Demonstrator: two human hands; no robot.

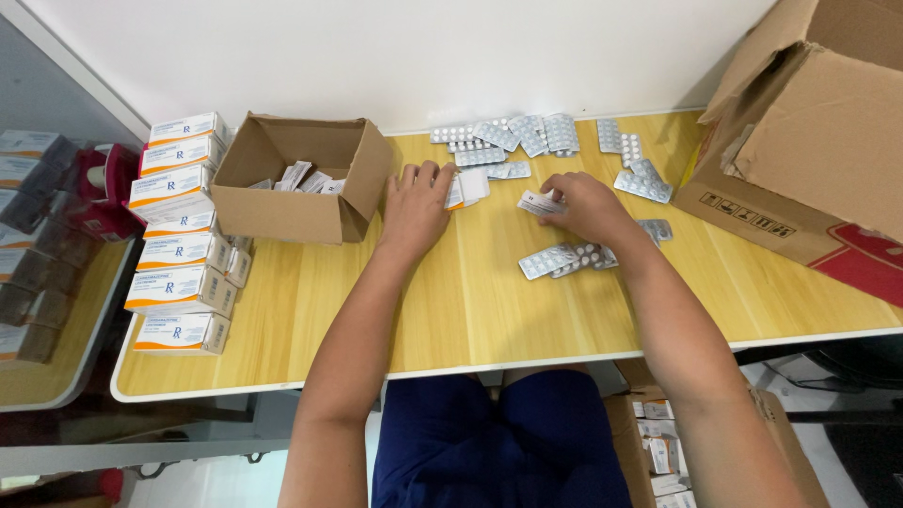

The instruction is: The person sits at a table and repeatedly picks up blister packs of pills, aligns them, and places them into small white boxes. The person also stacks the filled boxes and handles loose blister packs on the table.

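Right now both hands work among loose pill strips on the pale wooden table [310, 329]. The left hand [416, 202] rests palm down at about 11 o'clock from the person's lap, fingers spread fairly wide, their tips touching a small folded white leaflet [467, 186] just to its right. The right hand [583, 209] sits at 1 o'clock, fingers curled narrow and pinching a single blister strip [536, 202] at its left edge. A short stack of strips [564, 260] lies just below that hand, at its 6 o'clock, and more strips [513, 136] fan along the far edge at 12 o'clock. An open small cardboard box [301, 179] holding leaflets stands at 10 o'clock, with piled medicine cartons [179, 249] beyond it at 9 o'clock; a large carton [809, 141] fills 2 o'clock. I judge the step in hand to be pairing a strip with a leaflet; the next move calls for bringing the two together squarely, with a firm enough pinch that the slick foil does not slip
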